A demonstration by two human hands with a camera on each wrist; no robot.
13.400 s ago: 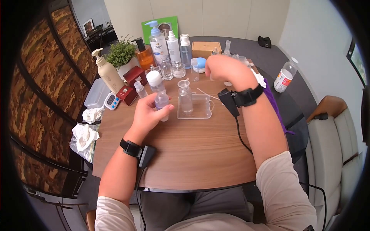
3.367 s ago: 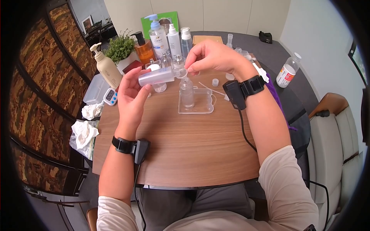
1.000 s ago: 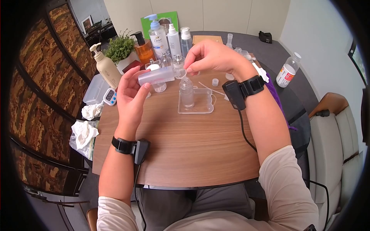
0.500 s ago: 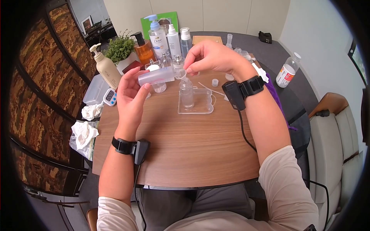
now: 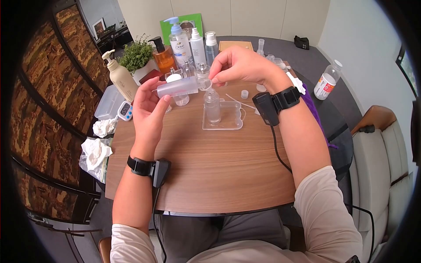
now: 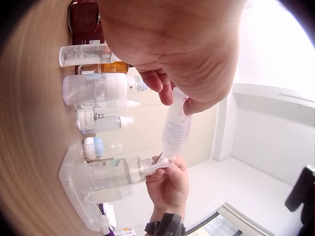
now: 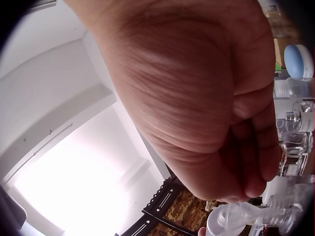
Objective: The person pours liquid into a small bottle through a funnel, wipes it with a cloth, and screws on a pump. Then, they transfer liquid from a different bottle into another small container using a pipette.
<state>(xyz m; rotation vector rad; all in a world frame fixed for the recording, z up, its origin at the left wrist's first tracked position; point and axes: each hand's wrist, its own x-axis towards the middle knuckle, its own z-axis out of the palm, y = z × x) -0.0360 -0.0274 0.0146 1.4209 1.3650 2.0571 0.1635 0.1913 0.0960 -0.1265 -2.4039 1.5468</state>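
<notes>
My left hand [image 5: 148, 105] holds a frosted, see-through bottle [image 5: 177, 87] between thumb and fingers, tipped nearly on its side. Its mouth is right at the rim of a small clear funnel [image 5: 205, 85]. The fingertips of my right hand [image 5: 245, 66] pinch the funnel's edge. Below it, a clear bottle [image 5: 212, 108] stands upright in a shallow clear plastic tray [image 5: 222, 128], with the funnel's stem at its neck. In the left wrist view, pale printing shows on the tilted bottle [image 6: 176, 129]. The right wrist view shows mostly palm, with the funnel [image 7: 246, 214] at the bottom.
Beside the tray lie a small cap [image 5: 244, 94] and a thin white stick [image 5: 234, 99]. A white-capped bottle [image 5: 180, 100] stands behind the tilted one. Pump bottles [image 5: 180, 46] and a potted plant [image 5: 139, 59] line the back. A timer [image 5: 125, 110] and crumpled tissues [image 5: 96, 152] sit left.
Since the oldest frame, my left hand has raised and tipped the frosted bottle, and my right hand has come to the funnel. A small cap now lies on the table. The last second looks still.
</notes>
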